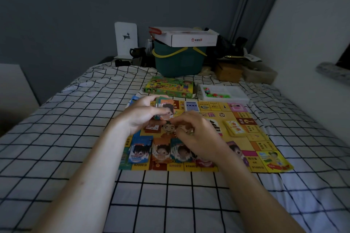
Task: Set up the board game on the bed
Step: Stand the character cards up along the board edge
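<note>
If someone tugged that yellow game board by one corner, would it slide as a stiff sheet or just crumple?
The game board looks thin and probably floppy: its near right corner curls and it follows the soft bedding. A tug would likely wrinkle it rather than slide it flat. The card stacks lying on it would probably shift or spill.

right hand (198, 134) hides board centre (214, 125)

A home bedroom: a bed (170, 195) with grid-check bedding lies beneath the fingers (181, 126), a bedside table (121, 58) and curtain (246, 5) stand beyond them against a grey wall (75, 5).
</note>
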